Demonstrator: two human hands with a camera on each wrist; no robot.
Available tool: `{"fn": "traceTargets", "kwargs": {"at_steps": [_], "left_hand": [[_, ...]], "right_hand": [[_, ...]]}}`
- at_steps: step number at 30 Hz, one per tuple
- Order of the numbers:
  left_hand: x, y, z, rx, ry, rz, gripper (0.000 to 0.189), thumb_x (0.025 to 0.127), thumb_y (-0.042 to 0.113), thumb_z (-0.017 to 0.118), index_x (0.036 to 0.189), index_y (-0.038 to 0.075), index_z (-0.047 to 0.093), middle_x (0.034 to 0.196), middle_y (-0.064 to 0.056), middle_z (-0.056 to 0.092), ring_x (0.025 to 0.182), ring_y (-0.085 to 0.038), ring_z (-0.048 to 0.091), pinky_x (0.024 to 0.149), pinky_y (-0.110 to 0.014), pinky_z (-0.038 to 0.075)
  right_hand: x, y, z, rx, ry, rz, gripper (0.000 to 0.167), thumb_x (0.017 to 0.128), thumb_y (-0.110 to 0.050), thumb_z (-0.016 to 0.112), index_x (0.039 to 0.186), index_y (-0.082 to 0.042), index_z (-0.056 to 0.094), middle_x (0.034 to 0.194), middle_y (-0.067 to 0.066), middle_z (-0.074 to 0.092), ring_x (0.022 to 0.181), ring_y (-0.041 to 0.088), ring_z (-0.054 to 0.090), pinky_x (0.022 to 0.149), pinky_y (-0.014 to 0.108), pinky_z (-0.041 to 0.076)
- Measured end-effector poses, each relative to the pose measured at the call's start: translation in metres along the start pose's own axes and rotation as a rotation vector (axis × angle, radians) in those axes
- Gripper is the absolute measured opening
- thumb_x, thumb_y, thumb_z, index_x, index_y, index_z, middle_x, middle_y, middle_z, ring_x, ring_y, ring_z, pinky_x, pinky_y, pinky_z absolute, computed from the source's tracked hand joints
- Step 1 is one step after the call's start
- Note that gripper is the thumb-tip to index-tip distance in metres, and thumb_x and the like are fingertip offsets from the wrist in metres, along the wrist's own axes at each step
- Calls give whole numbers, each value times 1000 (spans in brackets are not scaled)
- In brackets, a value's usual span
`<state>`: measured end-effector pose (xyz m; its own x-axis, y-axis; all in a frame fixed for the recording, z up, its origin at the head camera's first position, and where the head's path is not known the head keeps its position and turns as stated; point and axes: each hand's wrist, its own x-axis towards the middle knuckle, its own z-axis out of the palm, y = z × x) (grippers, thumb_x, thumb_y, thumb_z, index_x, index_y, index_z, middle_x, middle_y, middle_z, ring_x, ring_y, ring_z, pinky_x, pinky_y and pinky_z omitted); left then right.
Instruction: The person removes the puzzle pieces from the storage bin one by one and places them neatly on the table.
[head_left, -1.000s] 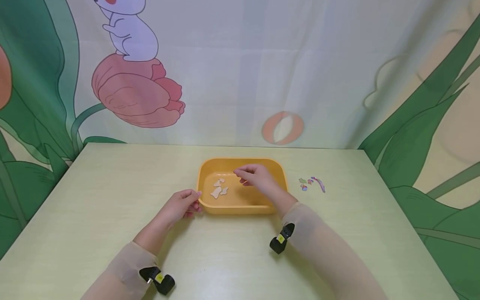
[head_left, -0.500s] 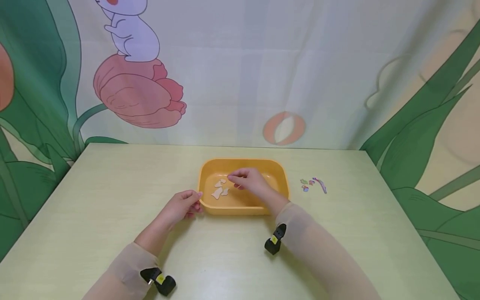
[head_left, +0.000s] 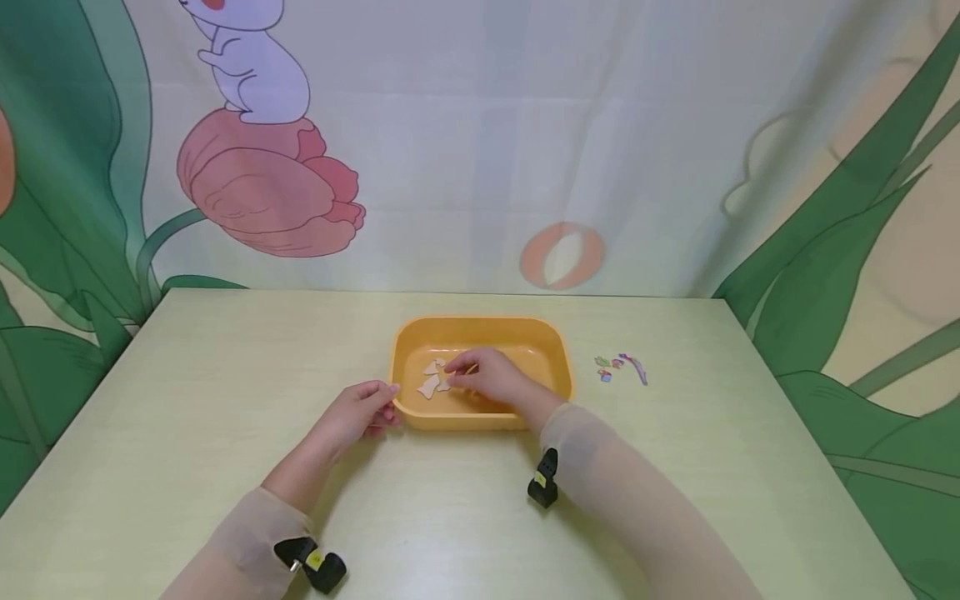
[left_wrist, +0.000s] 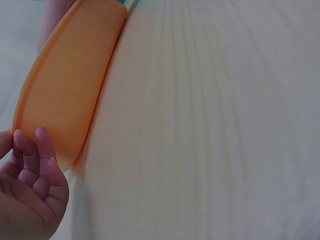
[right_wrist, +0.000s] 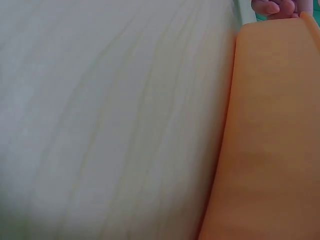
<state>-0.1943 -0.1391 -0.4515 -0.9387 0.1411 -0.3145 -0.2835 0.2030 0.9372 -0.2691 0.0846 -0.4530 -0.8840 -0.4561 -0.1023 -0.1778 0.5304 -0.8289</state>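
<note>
A shallow yellow-orange tray [head_left: 480, 422] stands on the table. At its left end my left hand [head_left: 365, 410] pinches the rim; in the left wrist view that hand [left_wrist: 35, 182] has its fingers along the outer wall [left_wrist: 75, 80]. My right hand [head_left: 491, 377] reaches down inside the tray, thumb and forefinger a little apart, right at several small flat cream-coloured pieces [head_left: 428, 387] of irregular shape. Nothing shows between those fingertips. Part of one piece is hidden behind the thumb. The right wrist view shows only the tray's outer wall [right_wrist: 270, 125] and left fingers.
To the right of the tray lie several small colourful cut-out pieces [head_left: 604, 376], among them a curved purple strip [head_left: 636, 368]. A printed curtain [head_left: 450, 150] hangs behind the pale table [head_left: 225, 375]. Each sleeve carries a small black camera [head_left: 543, 479].
My right hand has moved left and lower in the tray, up to the cream pieces, and its thumb and forefinger have parted slightly. My left hand keeps its place on the rim.
</note>
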Motion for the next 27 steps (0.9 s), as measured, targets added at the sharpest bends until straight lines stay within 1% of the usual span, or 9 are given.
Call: {"fn": "traceTargets", "kwargs": {"at_steps": [2,8,11,13,16,20,27], "left_hand": [[0,0,0,1,0,0,26,97,28,49,80,8,52,69,0,53,76,-18,64,66,-30,47],[-1,0,0,0,3,-7,26,97,28,49,80,8,52,69,0,53,77,-18,64,66,-31,47],[-1,0,0,0,3,-10,26,98,27,49,80,8,52,69,0,53,77,-18,64,66,-30,47],[-1,0,0,-2,3,-11,26,98,27,49,80,8,52,69,0,52,77,-18,64,65,-30,47],[-1,0,0,-3,3,-13,26,98,27,49,80,8,51,69,1,52,76,-18,64,65,-30,47],[-1,1,0,-5,5,-12,26,97,28,50,79,9,51,69,1,52,76,-17,64,65,-30,46],[-2,2,0,-7,0,-12,29,96,32,51,80,8,51,69,0,52,75,-17,63,64,-29,46]], "right_hand": [[0,0,1,-34,-17,1,22,83,-8,70,104,-3,68,81,2,62,66,13,51,59,22,44],[-1,-1,1,-203,-88,-27,36,84,-10,69,119,-4,62,78,0,56,71,11,48,65,21,39],[-1,-2,1,-250,-105,-19,37,84,-11,69,120,-5,62,76,0,52,71,12,47,66,23,38],[-1,-2,1,-270,-100,-6,33,84,-11,69,115,-6,64,75,-1,52,71,12,46,67,23,37],[-1,-2,1,-275,-81,22,22,83,-10,70,105,-7,68,74,-1,52,71,12,46,67,23,37],[-1,-3,2,-272,-59,57,11,82,-10,71,92,-8,69,72,-1,52,69,13,46,67,24,37],[-1,-2,4,-300,-28,78,4,81,-11,73,82,-10,69,71,-2,57,70,13,48,68,24,39]]}}
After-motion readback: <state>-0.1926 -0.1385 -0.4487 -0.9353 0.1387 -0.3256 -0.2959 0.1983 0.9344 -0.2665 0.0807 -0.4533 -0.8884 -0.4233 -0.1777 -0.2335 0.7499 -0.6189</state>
